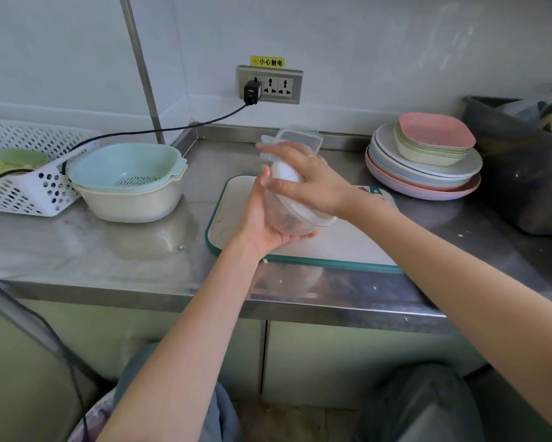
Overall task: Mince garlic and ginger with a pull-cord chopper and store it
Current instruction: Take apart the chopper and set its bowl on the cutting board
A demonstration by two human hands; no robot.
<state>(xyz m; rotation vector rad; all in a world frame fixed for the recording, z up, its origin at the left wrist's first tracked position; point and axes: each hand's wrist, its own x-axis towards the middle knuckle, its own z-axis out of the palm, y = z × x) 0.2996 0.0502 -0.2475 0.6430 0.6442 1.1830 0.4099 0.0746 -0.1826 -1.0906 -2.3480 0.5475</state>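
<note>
The pull-cord chopper [292, 215], a clear bowl with a white lid, is tilted to the left in the air above the white cutting board [341, 244]. My left hand [262, 221] cups the clear bowl from below and from the left. My right hand [306, 180] lies over the white lid with its fingers wrapped round the top. What is inside the bowl is blurred. A clear lidded storage box [301, 138] stands just behind the hands at the back of the counter.
Left of the board stands a blue colander nested in a cream bowl [131, 183], beside a white perforated basket [29, 173]. A stack of coloured plates and bowls [427, 157] sits at the right, next to a dark bin [520, 167]. A black cable [147, 132] runs from the wall socket.
</note>
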